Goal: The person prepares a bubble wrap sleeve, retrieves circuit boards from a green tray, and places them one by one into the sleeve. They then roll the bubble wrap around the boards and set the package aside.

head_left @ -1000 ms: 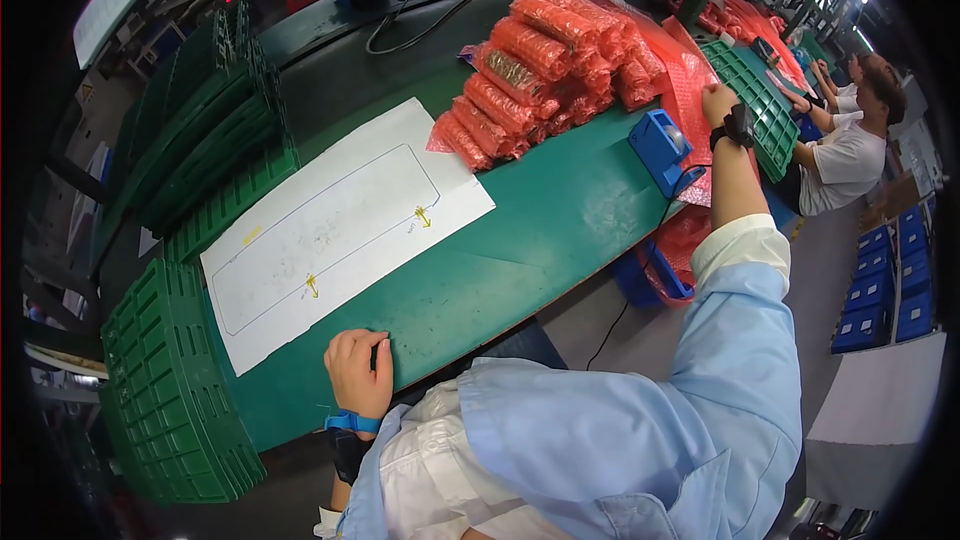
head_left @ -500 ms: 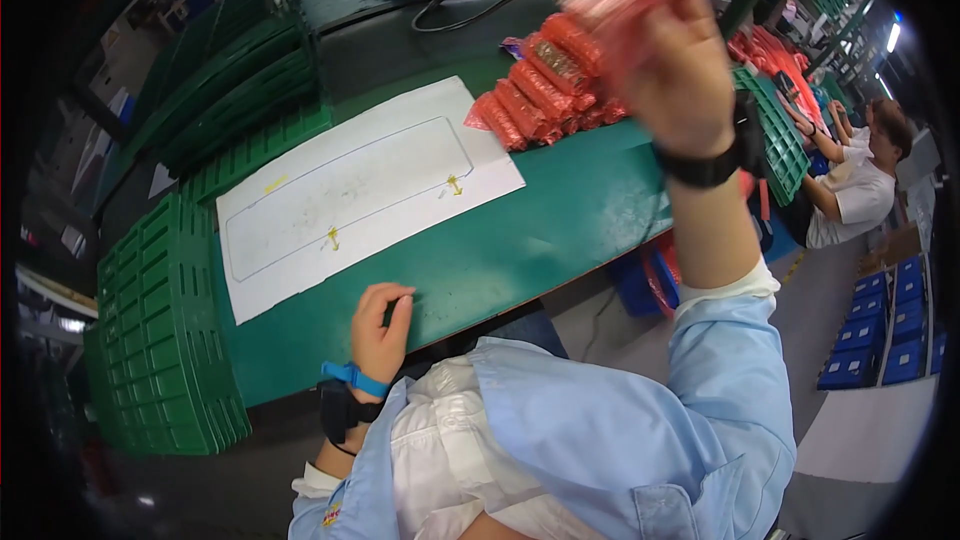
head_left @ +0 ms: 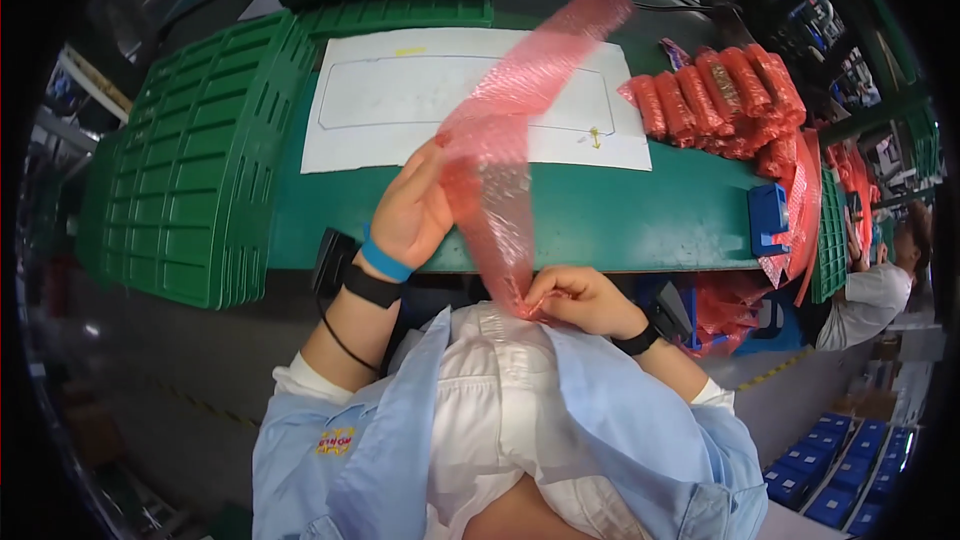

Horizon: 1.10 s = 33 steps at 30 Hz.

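Note:
A long piece of pink-red bubble wrap (head_left: 507,180) hangs in front of my body, bent in the middle, its upper part slanting over the white paper sheet. My left hand (head_left: 412,208) holds it at the bend; those fingertips are partly hidden by the film. At the lower end, close to my waist, my right hand (head_left: 592,302) pinches a gathered corner. The white sheet (head_left: 380,100), with a drawn outline and yellow marks, lies on the green table. To its right is a pile of red bubble-wrapped rolls (head_left: 722,98).
Stacked green crates (head_left: 190,170) stand at the left. A blue tape dispenser (head_left: 768,218) sits at the table's right end beside loose red wrap (head_left: 802,205). Past a green crate (head_left: 832,235), a co-worker (head_left: 870,305) works at the right. Blue boxes (head_left: 830,470) stand lower right.
My right hand has come down from over the pile to my waist with the red wrap, now stretched out long. My left hand has risen and taken hold. The view has turned right.

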Available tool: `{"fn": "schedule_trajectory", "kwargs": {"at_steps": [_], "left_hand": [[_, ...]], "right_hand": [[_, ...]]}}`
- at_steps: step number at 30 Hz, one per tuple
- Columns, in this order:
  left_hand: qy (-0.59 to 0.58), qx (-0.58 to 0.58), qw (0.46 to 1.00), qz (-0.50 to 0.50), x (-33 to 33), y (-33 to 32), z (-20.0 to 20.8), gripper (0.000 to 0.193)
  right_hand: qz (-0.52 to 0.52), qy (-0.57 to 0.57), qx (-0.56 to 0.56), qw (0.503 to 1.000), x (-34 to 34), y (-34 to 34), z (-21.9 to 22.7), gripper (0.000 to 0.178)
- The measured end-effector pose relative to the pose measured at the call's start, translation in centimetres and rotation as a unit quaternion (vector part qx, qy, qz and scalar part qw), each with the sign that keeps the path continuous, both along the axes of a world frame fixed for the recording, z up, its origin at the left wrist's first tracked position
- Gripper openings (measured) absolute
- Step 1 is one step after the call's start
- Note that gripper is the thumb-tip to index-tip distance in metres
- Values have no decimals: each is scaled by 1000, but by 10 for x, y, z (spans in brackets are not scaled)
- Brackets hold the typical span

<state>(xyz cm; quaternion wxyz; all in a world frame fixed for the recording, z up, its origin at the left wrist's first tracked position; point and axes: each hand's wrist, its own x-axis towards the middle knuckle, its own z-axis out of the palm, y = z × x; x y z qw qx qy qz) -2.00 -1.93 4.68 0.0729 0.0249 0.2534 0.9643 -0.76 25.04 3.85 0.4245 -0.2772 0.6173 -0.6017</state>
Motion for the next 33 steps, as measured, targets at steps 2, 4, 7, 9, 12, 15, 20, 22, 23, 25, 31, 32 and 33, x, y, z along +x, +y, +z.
{"fn": "schedule_trajectory", "kwargs": {"at_steps": [2, 4, 7, 9, 12, 15, 20, 22, 23, 25, 31, 32, 33], "left_hand": [[8, -27, 999, 27, -8, -1, 0, 55], [3, -122, 992, 26, -17, -5, 3, 57], [5, -237, 970, 61, -23, 6, 15, 60], [13, -373, 919, 129, -26, 17, 20, 65], [106, -577, 733, 346, -26, 23, -2, 63], [178, -735, 552, 352, -16, 27, -5, 59], [221, -864, 430, 144, 13, 28, -28, 51], [229, -864, 433, 119, 25, 30, -29, 49], [235, -868, 420, 123, 31, 31, -30, 48], [246, -874, 397, 134, 45, 31, -29, 47], [291, -833, 465, 78, 77, 34, -18, 32], [307, -814, 489, 65, 79, 35, -18, 28], [320, -795, 512, 54, 81, 35, -18, 25]], "right_hand": [[17, -17, 27, 999, 2, 7, -18, 17], [23, 31, 124, 992, 1, 12, -42, 17], [12, 129, 225, 966, 0, 23, -120, 18], [2, 200, 276, 940, -1, 25, -143, 20], [8, 234, 261, 937, -7, 24, -167, 22], [-6, 266, 242, 933, -7, 24, -183, 23], [-16, 310, 208, 927, -10, 14, -197, 26], [-27, 323, 197, 925, -6, 13, -203, 27], [-36, 329, 193, 924, -4, 14, -205, 28], [-14, 307, 202, 930, -1, 23, -183, 30], [53, 122, 318, 939, -19, 53, 15, 24], [-29, 125, 253, 959, -18, 46, 31, 23], [-107, 126, 186, 968, -19, 37, 43, 23]]}}
